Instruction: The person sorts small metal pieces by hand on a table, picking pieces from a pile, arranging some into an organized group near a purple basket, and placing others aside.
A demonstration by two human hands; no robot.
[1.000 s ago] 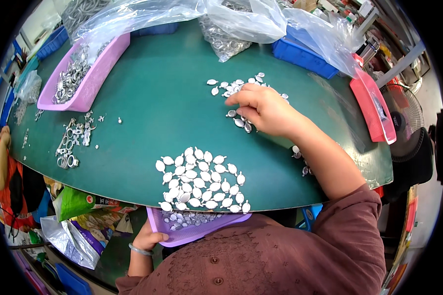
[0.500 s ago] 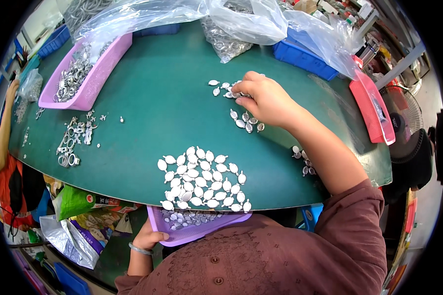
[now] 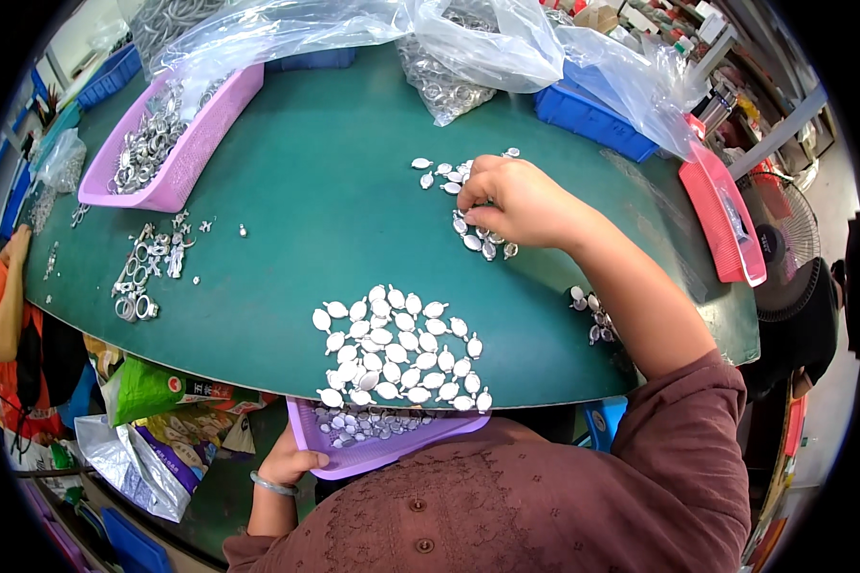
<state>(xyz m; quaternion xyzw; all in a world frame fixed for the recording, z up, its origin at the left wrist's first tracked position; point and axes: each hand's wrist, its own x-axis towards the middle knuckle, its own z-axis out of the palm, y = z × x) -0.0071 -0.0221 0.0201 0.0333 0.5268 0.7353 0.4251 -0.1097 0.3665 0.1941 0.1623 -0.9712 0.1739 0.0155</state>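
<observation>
My left hand (image 3: 290,460) grips the left end of a lilac plastic basket (image 3: 363,467) below the table's front edge, thumb over the rim. Small flat silvery pieces (image 3: 358,426) lie inside it. Over the far pieces, my right hand (image 3: 524,202) is closed in a pinch, fingertips down at a small cluster of oval metal pieces (image 3: 472,243). Whatever it pinches is hidden by the fingers. More oval pieces (image 3: 451,178) lie just beyond that hand. A large spread of pale oval pieces with small end tabs (image 3: 392,351) covers the table's near edge.
A lilac basket of metal parts (image 3: 186,158) stands far left, with loose rings and castings (image 3: 146,272) before it. Clear bags (image 3: 444,81), a blue tray (image 3: 588,122) and a pink basket (image 3: 726,224) line the back and right. Another person's arm (image 3: 11,296) is at far left.
My right hand has moved slightly down toward me, from the farther oval pieces to the nearer cluster. The left hand keeps its grip on the basket. The other person's arm has lowered.
</observation>
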